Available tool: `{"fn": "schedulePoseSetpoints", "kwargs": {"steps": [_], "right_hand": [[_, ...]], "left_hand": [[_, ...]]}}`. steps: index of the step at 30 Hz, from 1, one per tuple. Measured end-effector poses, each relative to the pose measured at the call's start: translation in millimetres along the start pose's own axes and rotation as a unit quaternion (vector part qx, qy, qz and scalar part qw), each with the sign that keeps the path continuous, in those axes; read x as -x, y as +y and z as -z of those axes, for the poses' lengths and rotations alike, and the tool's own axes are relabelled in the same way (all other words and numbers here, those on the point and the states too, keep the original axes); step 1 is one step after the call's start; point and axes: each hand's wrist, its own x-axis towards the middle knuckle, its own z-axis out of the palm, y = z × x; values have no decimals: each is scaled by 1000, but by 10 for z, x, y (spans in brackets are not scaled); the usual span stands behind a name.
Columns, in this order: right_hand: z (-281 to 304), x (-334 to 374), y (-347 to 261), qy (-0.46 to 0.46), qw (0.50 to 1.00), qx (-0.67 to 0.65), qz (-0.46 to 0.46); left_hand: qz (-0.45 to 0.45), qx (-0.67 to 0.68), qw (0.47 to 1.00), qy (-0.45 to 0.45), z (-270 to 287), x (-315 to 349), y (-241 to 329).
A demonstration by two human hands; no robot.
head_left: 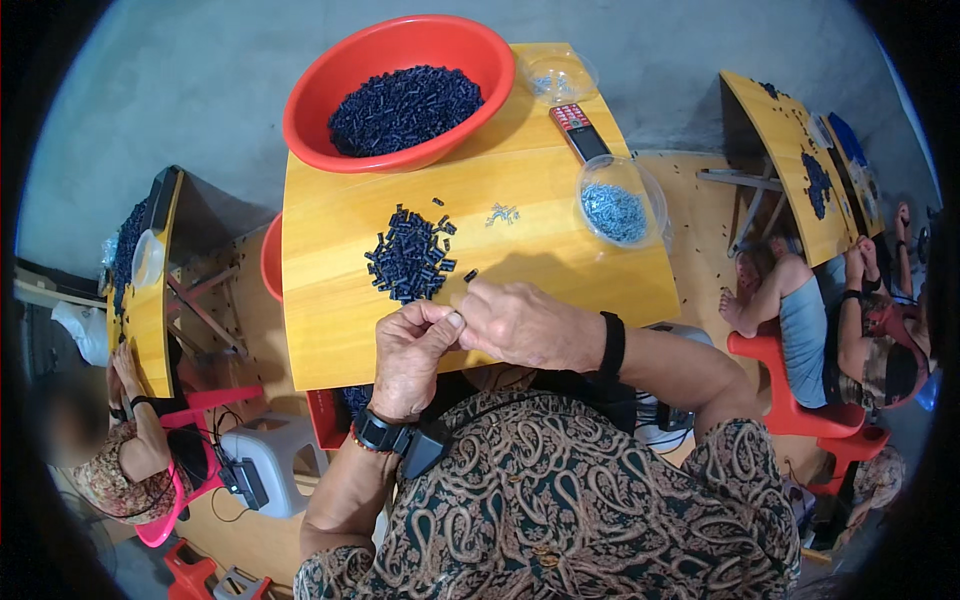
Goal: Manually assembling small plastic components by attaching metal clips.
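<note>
On the yellow surface (330,260), two hands meet at the near edge. The left hand (415,350) has its thumb and fingers pinched together; the right hand (515,322) is curled, its fingertips closed against the left's. Whether a small part sits between them I cannot tell. Just beyond lies one heap of dark pieces (408,255), too many to count; one loose piece (471,275) lies just beside the right hand, and another single piece (438,201) at the heap's far side. To the heap's right is one small cluster of thin metallic pins (503,214). One red basin (400,45) of similar dark pieces stands far left. On the right are two clear tubs, the nearer tub (652,195) holding many bluish pins (612,212), the farther tub (580,68) only some, with one phone (582,135) between them.
</note>
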Motion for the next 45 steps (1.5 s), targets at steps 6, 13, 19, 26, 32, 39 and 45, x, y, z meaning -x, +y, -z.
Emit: {"fn": "schedulePoseSetpoints", "kwargs": {"steps": [6, 13, 19, 26, 32, 39, 45], "right_hand": [[-149, -43, -35, 13, 998, -59, -27], [-199, 15, 310, 58, 944, -278, -166], [-176, 113, 700, 109, 955, -165, -219], [-369, -85, 634, 17, 989, -81, -122], [-424, 97, 646, 76, 949, -239, -192], [-269, 21, 331, 29, 851, -428, -303], [-294, -62, 217, 15, 872, -428, -236]], "left_hand": [[21, 2, 1000, 9, 60, 42, 22], [-136, 22, 981, 139, 465, 210, 113], [-303, 47, 820, 484, 1374, 591, 102], [-227, 132, 796, 546, 1800, 866, -283], [-223, 133, 749, 610, 1987, 936, -492], [-205, 130, 724, 646, 2235, 982, -649], [-62, 115, 771, 623, 2668, 872, -973]]}}
